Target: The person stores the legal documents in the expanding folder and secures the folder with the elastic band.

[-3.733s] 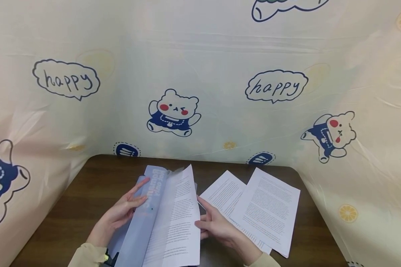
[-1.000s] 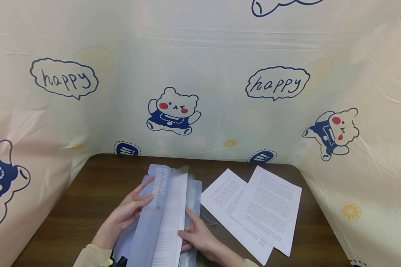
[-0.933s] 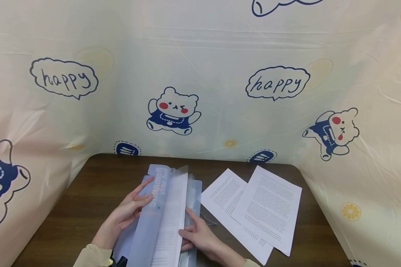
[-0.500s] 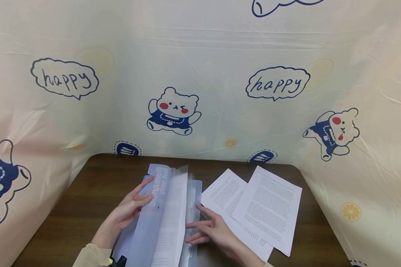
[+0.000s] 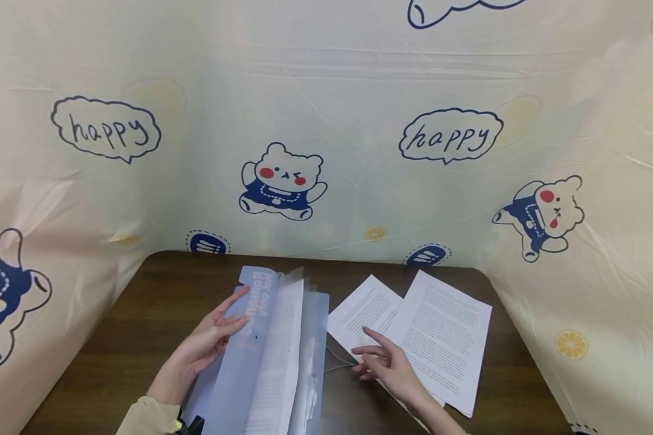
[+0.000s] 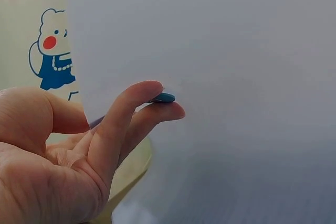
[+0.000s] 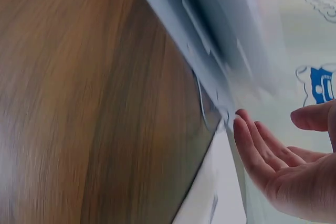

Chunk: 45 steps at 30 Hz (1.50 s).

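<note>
A blue document folder (image 5: 238, 368) stands partly spread on the table, with printed sheets (image 5: 276, 368) inside it and clear sleeves (image 5: 306, 362) behind them. My left hand (image 5: 198, 347) grips its cover from the left. Seen from the left wrist, two fingers of the left hand (image 6: 105, 145) bend around the edge at a small blue disc (image 6: 167, 97). Away from the folder, my right hand (image 5: 394, 368) hovers by the loose printed sheets (image 5: 441, 338), fingers loosely bent and holding nothing. The right wrist view has the right hand (image 7: 294, 166) below the blurred folder (image 7: 210, 40).
Two overlapping lots of printed paper lie at the right of the brown wooden table (image 5: 125, 314). A thin cord (image 5: 337, 367) loops out from the folder's right side. Behind the table hangs a pale curtain (image 5: 359, 193) with bear drawings.
The sheets and sleeves in the folder have gone over leftward, baring the back cover. My right hand has let go of the pages and moved right; the left hand keeps its grip.
</note>
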Tool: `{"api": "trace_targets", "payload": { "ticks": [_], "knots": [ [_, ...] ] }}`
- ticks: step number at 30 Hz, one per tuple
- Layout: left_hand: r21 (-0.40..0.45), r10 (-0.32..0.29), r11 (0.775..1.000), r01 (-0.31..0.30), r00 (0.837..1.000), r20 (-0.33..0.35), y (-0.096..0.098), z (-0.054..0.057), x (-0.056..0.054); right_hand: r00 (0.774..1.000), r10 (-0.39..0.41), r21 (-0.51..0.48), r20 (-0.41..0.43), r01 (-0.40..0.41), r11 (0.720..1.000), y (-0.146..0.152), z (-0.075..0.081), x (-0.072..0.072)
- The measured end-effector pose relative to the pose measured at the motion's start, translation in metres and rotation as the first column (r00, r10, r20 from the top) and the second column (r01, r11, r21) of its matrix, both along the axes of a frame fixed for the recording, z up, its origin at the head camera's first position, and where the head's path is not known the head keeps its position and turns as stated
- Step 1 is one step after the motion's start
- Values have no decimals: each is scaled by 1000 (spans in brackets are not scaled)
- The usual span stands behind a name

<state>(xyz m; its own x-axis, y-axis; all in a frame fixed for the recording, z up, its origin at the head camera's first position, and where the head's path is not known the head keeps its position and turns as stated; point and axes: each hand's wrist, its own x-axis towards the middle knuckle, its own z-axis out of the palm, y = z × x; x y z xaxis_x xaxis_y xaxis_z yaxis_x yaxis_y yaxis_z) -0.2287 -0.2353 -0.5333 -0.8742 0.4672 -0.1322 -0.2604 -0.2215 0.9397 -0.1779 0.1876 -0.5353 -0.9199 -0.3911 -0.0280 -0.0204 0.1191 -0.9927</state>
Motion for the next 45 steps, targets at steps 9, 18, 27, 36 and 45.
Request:
{"api": "trace_targets", "payload": {
  "ticks": [9,18,27,36,45],
  "knots": [
    [7,2,1000,-2,1000,24,-1,1,1,955,-259,247,-142,288,925,39,2,-4],
    [18,-13,1000,13,1000,24,-3,2,0,842,-310,442,-442,505,741,72,-13,-10],
    [-7,12,1000,-12,1000,18,-1,5,1,797,-286,492,-532,566,662,102,-37,-18],
    [-7,16,1000,-15,1000,7,-1,7,1,873,-311,702,-375,487,520,124,-33,-24],
    [-11,14,1000,-15,1000,-23,-2,6,1,890,-326,768,-319,444,462,151,-42,-35]
  ]
}}
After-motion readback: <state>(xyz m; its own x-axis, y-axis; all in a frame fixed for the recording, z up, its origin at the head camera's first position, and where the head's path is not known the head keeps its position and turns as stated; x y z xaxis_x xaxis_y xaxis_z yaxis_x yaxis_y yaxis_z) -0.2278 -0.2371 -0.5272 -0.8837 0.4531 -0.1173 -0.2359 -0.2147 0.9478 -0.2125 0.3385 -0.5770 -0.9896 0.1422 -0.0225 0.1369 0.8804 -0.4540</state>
